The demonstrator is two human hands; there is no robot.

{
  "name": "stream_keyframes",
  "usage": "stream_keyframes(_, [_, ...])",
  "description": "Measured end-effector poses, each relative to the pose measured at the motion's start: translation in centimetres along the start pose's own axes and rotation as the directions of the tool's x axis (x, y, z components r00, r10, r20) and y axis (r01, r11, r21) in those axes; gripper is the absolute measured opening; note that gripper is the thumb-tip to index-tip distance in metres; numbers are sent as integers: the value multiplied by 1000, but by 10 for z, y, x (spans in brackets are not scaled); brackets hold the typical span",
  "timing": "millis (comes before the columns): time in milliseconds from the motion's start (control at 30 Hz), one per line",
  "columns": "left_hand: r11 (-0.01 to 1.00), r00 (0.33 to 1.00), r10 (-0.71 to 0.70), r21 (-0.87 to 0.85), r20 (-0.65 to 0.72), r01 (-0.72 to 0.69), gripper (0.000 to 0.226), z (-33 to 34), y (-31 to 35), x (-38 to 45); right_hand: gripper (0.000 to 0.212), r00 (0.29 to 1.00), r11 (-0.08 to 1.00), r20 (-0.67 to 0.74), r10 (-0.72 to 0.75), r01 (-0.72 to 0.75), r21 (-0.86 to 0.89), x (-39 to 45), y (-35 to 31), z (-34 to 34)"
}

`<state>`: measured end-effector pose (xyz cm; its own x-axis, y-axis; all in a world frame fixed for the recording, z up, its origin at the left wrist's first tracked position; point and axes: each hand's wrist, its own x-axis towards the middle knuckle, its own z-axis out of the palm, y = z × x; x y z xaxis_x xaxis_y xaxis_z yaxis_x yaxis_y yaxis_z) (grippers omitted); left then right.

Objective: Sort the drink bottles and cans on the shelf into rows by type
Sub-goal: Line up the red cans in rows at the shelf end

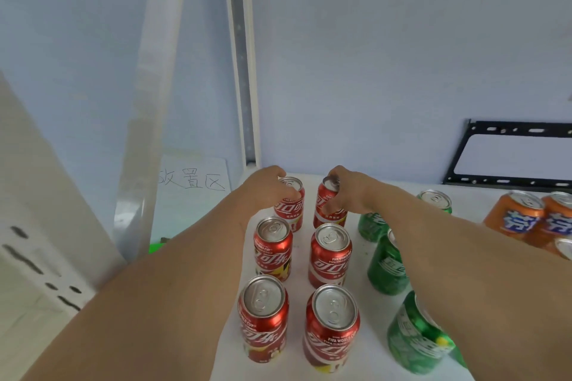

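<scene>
1. The left hand [264, 187] has its fingers curled over the top and side of the far-left red can [290, 203]; the right hand [346, 189] grips the far-right red can [328, 206] the same way, thumb low on the label. Both cans stand at the back of the white shelf [365, 257], heading two columns of red cans. The far-right one looks slightly tilted. If it is let go off-plumb, it could topple.

2. The grips sit high, near the rims. A push from there tips a can rather than sliding it, so either back can could fall toward the wall.

3. Both forearms pass right over the rows. The right arm crosses the green cans [388, 269], hiding their tops. Dropping the elbow or pulling back carelessly could knock one over, and a rolling can would scatter its neighbours.

4. The middle red cans [329, 255] stand just in front of the held ones. Dragging either back can forward would bump them and spoil the columns.

5. The nearest green can [414, 337] stands close to the front of the shelf, as far as can be judged; a nudge from the arm might send it off.

6. The orange cans [526, 216] sit well to the right, partly cut off, so whether that row is complete cannot be told.
</scene>
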<state>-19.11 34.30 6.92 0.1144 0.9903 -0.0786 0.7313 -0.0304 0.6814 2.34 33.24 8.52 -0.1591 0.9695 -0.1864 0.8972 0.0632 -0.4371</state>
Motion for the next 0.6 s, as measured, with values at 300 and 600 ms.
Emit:
stream_keyframes(300, [1000,992,-25,14,-127,27,64,5,-4,-15,83,1000,999,4,19,-19,-50,4,-8,19])
stream_keyframes(600, [999,999,-27,17,-26,28,81,9,1,-17,94,999,999,33,37,-37,-10,5,-2,16])
